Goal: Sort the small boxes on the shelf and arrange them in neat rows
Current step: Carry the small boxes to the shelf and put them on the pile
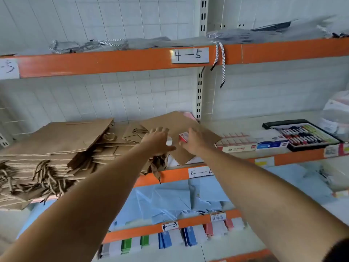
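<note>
Our right hand [194,143] pinches the red box [184,138], probably light, stiff cardboard, best held by the sides; can't tell the left hand [158,141] grip.

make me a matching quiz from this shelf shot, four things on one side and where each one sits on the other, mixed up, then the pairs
Things
1. kraft paper bags
2. red and white small box
3. black tray of pens
4. green boxes

Places
A. right part of the 4-4 shelf
B. on the shelf below the 4-3 label
C. stacked on the left of the 4-4 shelf
D. on a paper bag, by the right hand

Pairs: 1-C, 2-D, 3-A, 4-B
</note>
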`<state>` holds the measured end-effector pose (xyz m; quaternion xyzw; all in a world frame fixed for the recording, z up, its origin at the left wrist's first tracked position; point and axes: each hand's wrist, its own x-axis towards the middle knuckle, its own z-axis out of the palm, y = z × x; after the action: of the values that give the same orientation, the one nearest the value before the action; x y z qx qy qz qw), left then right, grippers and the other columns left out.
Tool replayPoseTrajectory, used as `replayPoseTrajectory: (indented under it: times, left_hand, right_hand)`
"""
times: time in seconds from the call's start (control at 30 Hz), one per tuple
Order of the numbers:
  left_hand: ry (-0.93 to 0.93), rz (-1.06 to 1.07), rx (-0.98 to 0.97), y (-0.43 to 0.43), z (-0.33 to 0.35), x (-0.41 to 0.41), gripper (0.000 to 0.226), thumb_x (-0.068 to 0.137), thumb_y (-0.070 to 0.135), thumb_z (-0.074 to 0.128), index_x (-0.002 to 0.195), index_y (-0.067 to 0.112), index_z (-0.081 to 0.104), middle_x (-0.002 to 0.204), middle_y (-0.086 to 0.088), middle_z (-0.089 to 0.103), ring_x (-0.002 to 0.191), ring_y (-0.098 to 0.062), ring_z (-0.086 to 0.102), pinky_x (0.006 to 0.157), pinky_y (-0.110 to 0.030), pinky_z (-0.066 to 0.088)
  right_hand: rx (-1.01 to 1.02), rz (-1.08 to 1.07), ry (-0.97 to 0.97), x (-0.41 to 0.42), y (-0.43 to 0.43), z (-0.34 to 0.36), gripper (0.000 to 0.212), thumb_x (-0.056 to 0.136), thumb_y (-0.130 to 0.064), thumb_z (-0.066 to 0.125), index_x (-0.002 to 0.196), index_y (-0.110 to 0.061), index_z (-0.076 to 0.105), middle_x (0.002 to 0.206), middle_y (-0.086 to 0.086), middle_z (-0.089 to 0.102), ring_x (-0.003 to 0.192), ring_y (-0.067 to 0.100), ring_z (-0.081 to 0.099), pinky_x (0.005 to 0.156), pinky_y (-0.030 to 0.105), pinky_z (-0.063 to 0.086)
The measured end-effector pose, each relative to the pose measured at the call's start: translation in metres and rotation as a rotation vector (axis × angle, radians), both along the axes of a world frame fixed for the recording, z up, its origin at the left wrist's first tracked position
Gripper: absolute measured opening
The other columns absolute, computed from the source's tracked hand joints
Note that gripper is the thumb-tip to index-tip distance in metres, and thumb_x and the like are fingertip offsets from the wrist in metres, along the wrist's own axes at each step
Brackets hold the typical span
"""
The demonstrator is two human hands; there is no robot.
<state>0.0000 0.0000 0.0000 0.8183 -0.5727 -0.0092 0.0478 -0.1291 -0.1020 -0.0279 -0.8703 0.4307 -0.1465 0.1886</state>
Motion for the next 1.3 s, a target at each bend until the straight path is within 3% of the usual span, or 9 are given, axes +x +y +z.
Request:
replayPoseTrajectory:
  times: [0.17, 0.33, 0.5, 0.7, 0.8, 0.9, 1.07, 1.2, 1.3]
  left_hand:
    - [0.073, 0.045, 0.064, -0.019, 0.0, 0.02, 0.083, 0.081, 0.044, 0.072, 0.141, 0.002, 0.035, 0.141, -0.016, 0.044, 0.129, -0.032, 0.042, 0.107, -0.039, 0.035]
    - [0.139, 0.005, 0.057, -0.024, -0.008, 0.029, 0.061, 0.083, 0.045, 0.07, 0.123, 0.002, 0.054, 0.125, -0.016, 0.051, 0.115, -0.029, 0.048, 0.096, -0.036, 0.039]
    - [0.138, -0.099, 0.013, -0.028, -0.003, 0.027, 0.054, 0.078, 0.041, 0.076, 0.115, 0.005, 0.059, 0.113, -0.012, 0.058, 0.1, -0.024, 0.051, 0.082, -0.033, 0.041]
    - [0.137, -0.389, -0.059, -0.007, 0.0, -0.013, 0.055, 0.073, 0.039, 0.076, 0.119, 0.015, 0.058, 0.11, -0.007, 0.054, 0.1, -0.026, 0.056, 0.085, -0.039, 0.049]
    - [0.189, -0.539, -0.161, 0.019, -0.015, -0.043, 0.047, 0.076, 0.038, 0.068, 0.114, 0.012, 0.059, 0.106, -0.01, 0.058, 0.094, -0.035, 0.061, 0.078, -0.043, 0.051]
    - [0.248, -0.694, -0.104, 0.047, -0.039, -0.078, 0.06, 0.072, 0.029, 0.081, 0.123, 0.014, 0.054, 0.122, -0.008, 0.056, 0.106, -0.032, 0.059, 0.082, -0.038, 0.049]
    - [0.412, -0.924, 0.034, 0.089, -0.086, -0.14, 0.057, 0.07, 0.024, 0.083, 0.117, 0.01, 0.054, 0.114, -0.008, 0.056, 0.106, -0.027, 0.055, 0.089, -0.04, 0.047]
    - [0.455, -1.109, 0.132, 0.115, -0.116, -0.181, 0.064, 0.065, 0.027, 0.083, 0.119, 0.01, 0.054, 0.114, -0.009, 0.055, 0.103, -0.03, 0.056, 0.089, -0.046, 0.048]
    - [0.408, -1.217, 0.171, 0.13, -0.128, -0.207, 0.067, 0.068, 0.022, 0.085, 0.127, 0.012, 0.053, 0.118, -0.009, 0.052, 0.109, -0.027, 0.054, 0.092, -0.041, 0.048]
  right_hand:
    - [-0.09, 0.003, 0.072, 0.004, -0.013, -0.003, 0.043, 0.09, -0.044, 0.063, 0.116, -0.01, 0.056, 0.12, 0.011, 0.059, 0.11, 0.029, 0.054, 0.091, 0.04, 0.045]
    - [-0.076, -0.026, 0.046, 0.017, -0.013, -0.006, 0.034, 0.093, -0.031, 0.063, 0.115, -0.006, 0.058, 0.118, 0.012, 0.055, 0.111, 0.032, 0.054, 0.093, 0.044, 0.047]
    - [-0.043, -0.116, 0.011, 0.014, -0.001, -0.003, 0.03, 0.089, -0.024, 0.069, 0.109, -0.003, 0.062, 0.116, 0.014, 0.055, 0.104, 0.031, 0.056, 0.077, 0.033, 0.042]
    - [-0.165, -0.34, -0.054, -0.036, 0.05, 0.0, 0.032, 0.087, -0.023, 0.067, 0.112, -0.006, 0.056, 0.116, 0.012, 0.054, 0.105, 0.03, 0.053, 0.082, 0.036, 0.047]
    - [-0.121, -0.472, -0.096, -0.083, 0.092, -0.016, 0.039, 0.089, -0.023, 0.067, 0.122, -0.008, 0.052, 0.119, 0.01, 0.052, 0.108, 0.026, 0.051, 0.079, 0.028, 0.04]
    - [-0.045, -0.615, -0.098, -0.133, 0.143, -0.044, 0.043, 0.09, -0.024, 0.067, 0.127, -0.01, 0.051, 0.12, 0.007, 0.054, 0.111, 0.025, 0.051, 0.086, 0.028, 0.041]
    - [0.039, -0.852, -0.078, -0.196, 0.243, -0.101, 0.039, 0.086, -0.023, 0.068, 0.122, -0.013, 0.058, 0.118, 0.004, 0.06, 0.11, 0.024, 0.056, 0.096, 0.032, 0.041]
    - [0.107, -1.038, -0.104, -0.227, 0.309, -0.121, 0.04, 0.082, -0.021, 0.071, 0.119, -0.014, 0.059, 0.116, 0.006, 0.061, 0.107, 0.027, 0.055, 0.093, 0.037, 0.045]
    - [0.107, -1.131, -0.105, -0.247, 0.344, -0.121, 0.045, 0.081, -0.016, 0.071, 0.124, -0.015, 0.058, 0.121, 0.006, 0.06, 0.109, 0.027, 0.054, 0.094, 0.039, 0.045]
